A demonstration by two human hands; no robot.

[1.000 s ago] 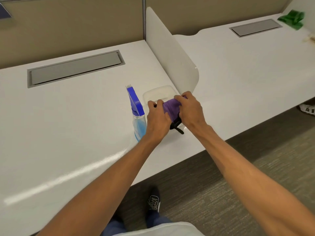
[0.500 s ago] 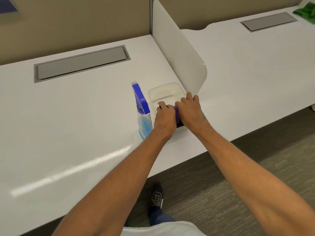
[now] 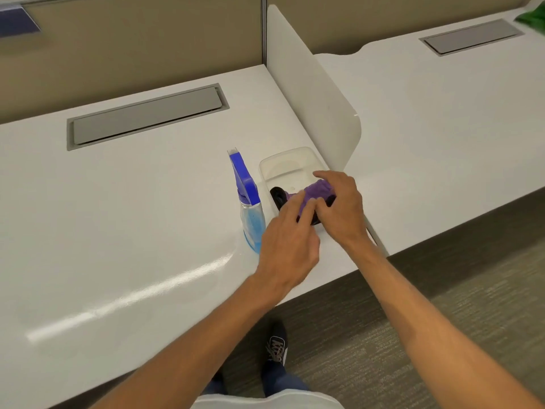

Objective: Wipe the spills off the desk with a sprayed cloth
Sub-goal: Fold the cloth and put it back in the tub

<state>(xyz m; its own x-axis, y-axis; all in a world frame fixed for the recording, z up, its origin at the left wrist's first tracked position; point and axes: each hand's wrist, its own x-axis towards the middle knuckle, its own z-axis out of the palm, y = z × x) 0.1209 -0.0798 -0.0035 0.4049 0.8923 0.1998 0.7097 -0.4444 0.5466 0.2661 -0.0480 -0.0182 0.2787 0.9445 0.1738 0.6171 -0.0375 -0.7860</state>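
White laminate tabletop [image 3: 132, 208]: broad and bare toward 9 o'clock; glare streak near the front edge; no spill discernible from this view.
Divider panel [image 3: 312, 95]: upright, closing off the 3 o'clock side just beyond the tray; no room to move that way.
Spray bottle [image 3: 250, 208]: upright, just beside the tray at its 9 o'clock, nozzle toward 12; close to the left hand's knuckles.
Clear tray [image 3: 290, 160]: near the front edge, against the divider foot; far half bare.
Purple cloth [image 3: 317, 191]: bundled in the tray's near half on something dark, long axis running roughly 9 to 3.
Right hand [image 3: 343, 214]: over the cloth, fingers [image 3: 330, 175] curled on its far edge, apparently grasping it.
Left hand [image 3: 287, 246]: at the cloth's 7 o'clock, fingers loosely extended, tips touching the cloth, not clenched.
Judgement: right hand is better placed; lift toward 6 o'clock, then carry to 9, minding the bottle.
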